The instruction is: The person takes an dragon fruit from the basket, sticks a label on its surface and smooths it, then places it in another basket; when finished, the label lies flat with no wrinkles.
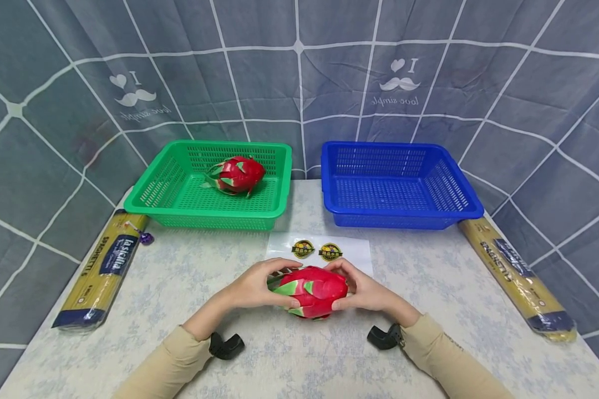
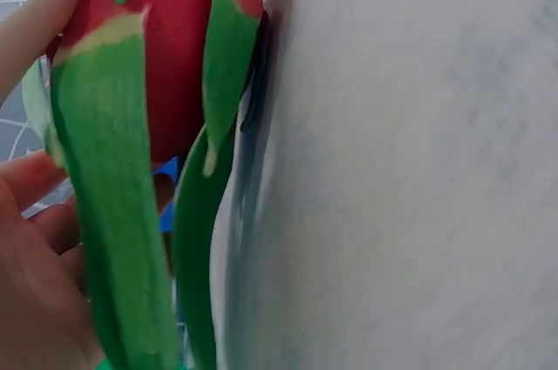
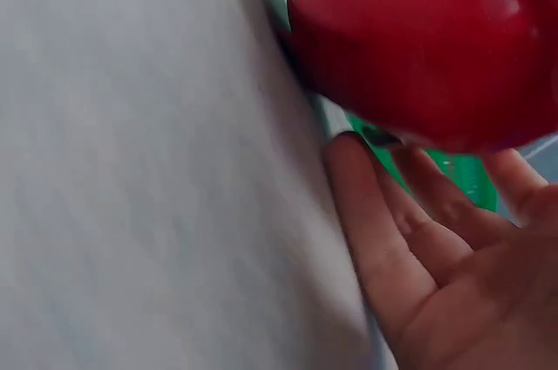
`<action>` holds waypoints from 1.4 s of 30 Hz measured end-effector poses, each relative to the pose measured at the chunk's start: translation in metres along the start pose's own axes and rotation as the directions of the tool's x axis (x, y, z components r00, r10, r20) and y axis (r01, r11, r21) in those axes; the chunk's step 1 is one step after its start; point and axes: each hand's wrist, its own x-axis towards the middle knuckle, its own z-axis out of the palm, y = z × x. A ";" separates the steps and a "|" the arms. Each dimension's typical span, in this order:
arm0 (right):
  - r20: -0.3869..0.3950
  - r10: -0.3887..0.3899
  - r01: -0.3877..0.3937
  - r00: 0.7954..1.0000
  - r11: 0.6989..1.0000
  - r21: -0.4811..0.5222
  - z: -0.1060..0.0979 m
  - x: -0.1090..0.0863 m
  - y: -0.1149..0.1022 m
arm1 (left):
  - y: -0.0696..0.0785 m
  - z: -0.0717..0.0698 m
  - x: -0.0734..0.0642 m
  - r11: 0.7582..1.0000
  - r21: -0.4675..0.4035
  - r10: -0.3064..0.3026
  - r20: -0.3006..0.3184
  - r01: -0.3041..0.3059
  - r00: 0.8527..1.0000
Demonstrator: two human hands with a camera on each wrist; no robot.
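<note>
"Pinched at both ends, is it?"

"Yes. The left hand (image 1: 254, 285) curls round the leafy end of the dragon fruit (image 1: 316, 293), thumb on the near side, fingers on the far side; the right hand (image 1: 364, 291) grips the blunt end likewise."

"How much room have they?"

"Tabletop (image 1: 304, 360) stretches in front, between two sleeves (image 1: 174, 354) with black wrist mounts (image 1: 227, 348). Sideways it runs well past the hands to the left spaghetti pack (image 1: 97, 271) and the right spaghetti pack (image 1: 516, 277)."

"Which way does the fruit point?"

"Crosswise. Its long axis runs left to right, green leaf tips toward the left palm, rounded red end to the right. Resting or just lifted, I can't tell."

"And just past it?"

"White paper (image 1: 279, 246) with two black-and-gold stickers (image 1: 303, 249). Fruit and hands hide its near edge. Well to the left, beside the pack, lies a purple lollipop (image 1: 146, 238)."

"Farther?"

"More table, then two front rims: green basket (image 1: 204, 212) on the left, blue basket (image 1: 404, 214) on the right, a narrow gap between. A second dragon fruit (image 1: 244, 176) lies in the green one, leaves leftward too."

"What's the surface like?"

"Pale, with a faint blue-grey floral print. Behind and round both sides hangs a grey-blue curtain (image 1: 334, 83) with white grid lines, hearts and moustaches."
</note>
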 end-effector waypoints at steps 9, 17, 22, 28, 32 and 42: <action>-0.004 0.047 -0.048 0.999 0.988 -0.150 -0.014 -0.001 -0.012 | -0.003 -0.009 -0.001 0.999 -0.041 -0.008 0.065 0.011 0.998; -0.211 0.148 -0.183 0.966 0.971 -0.156 -0.031 0.009 -0.027 | -0.011 -0.022 0.002 0.977 -0.212 -0.030 -0.031 0.022 0.999; -0.378 0.209 -0.308 0.902 0.925 -0.223 -0.037 0.021 -0.029 | -0.020 -0.023 0.006 0.974 -0.206 -0.113 -0.096 0.091 0.989; -0.507 0.255 -0.462 0.823 0.819 -0.338 -0.039 0.032 -0.022 | -0.031 -0.020 0.006 0.954 -0.256 -0.183 -0.094 0.154 0.979; -0.509 0.273 -0.479 0.816 0.812 -0.333 -0.041 0.033 -0.015 | -0.036 -0.017 0.006 0.953 -0.251 -0.196 -0.088 0.168 0.977; -0.571 0.248 -0.510 0.783 0.781 -0.360 -0.042 0.032 -0.006 | -0.024 -0.017 0.005 0.958 -0.214 -0.217 -0.116 0.189 0.969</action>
